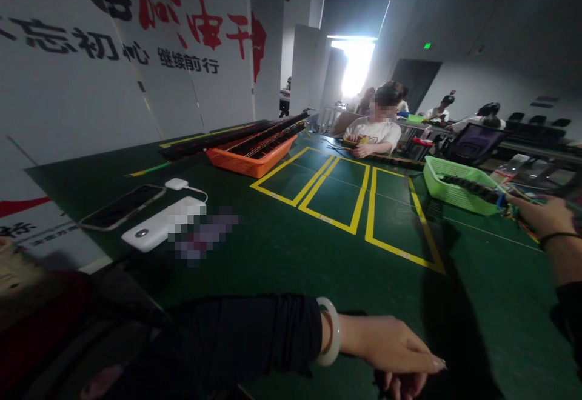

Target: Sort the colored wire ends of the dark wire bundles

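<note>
My right hand (pixel 548 213), at the right edge, is closed around a wire harness (pixel 513 197) with thin coloured wires. Its dark, thick stretch runs to the left into a light green basket (pixel 454 197). At the bottom, my left hand (pixel 393 348) hovers over or rests on the green table (pixel 291 266); which of the two I cannot tell. Its index finger points right while the other fingers curl below it. What they hold, if anything, is hidden. A pale bangle (pixel 331 330) circles that wrist.
Yellow tape frames (pixel 336 224) mark the table's middle. An orange basket (pixel 254 160) holds long dark strips at the back left. Near the left edge lie a phone (pixel 122 206) and a white power bank (pixel 159 227). A person (pixel 373 136) sits across the table.
</note>
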`<state>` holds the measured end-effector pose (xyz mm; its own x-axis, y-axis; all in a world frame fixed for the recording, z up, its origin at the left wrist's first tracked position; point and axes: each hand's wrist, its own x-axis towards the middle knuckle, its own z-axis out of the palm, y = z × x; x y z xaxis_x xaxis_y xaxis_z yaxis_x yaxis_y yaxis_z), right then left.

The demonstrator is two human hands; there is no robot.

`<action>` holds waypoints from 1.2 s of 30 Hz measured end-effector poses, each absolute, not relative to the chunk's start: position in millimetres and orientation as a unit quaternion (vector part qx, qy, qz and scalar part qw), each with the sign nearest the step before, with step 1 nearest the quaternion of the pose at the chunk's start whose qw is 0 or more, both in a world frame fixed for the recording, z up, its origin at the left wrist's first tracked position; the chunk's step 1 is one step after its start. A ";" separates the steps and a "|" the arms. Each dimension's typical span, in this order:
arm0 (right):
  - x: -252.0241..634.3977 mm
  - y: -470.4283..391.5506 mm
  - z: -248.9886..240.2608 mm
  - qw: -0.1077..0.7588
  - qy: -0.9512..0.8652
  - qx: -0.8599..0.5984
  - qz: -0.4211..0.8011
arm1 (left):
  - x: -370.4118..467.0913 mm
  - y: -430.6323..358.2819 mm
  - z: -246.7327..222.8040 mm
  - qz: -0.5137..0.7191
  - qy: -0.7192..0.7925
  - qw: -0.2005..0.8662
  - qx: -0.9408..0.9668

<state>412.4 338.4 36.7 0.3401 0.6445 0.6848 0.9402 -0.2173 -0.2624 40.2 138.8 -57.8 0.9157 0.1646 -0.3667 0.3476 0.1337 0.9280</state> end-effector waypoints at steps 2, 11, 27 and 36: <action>402.3 329.3 31.0 0.362 -0.500 -0.752 -0.230 | 42.0 139.4 -61.2 -0.066 0.184 0.736 0.648; 296.0 238.6 -59.2 0.309 -0.784 -0.492 -0.218 | 5.0 165.3 -39.4 0.144 0.217 0.548 0.795; 261.3 176.3 -114.9 0.224 -0.839 -0.495 -0.027 | -247.3 401.0 32.6 0.300 0.687 -0.031 0.661; 261.6 176.6 -121.3 0.239 -0.823 -0.516 -0.020 | -303.5 471.0 23.3 0.146 0.757 -0.012 0.637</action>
<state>261.6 176.6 -121.3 -0.3543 0.8388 0.4134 0.8580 0.4674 -0.2131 -303.5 471.0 23.3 -0.1881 0.9609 0.2034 0.9677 0.1459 0.2056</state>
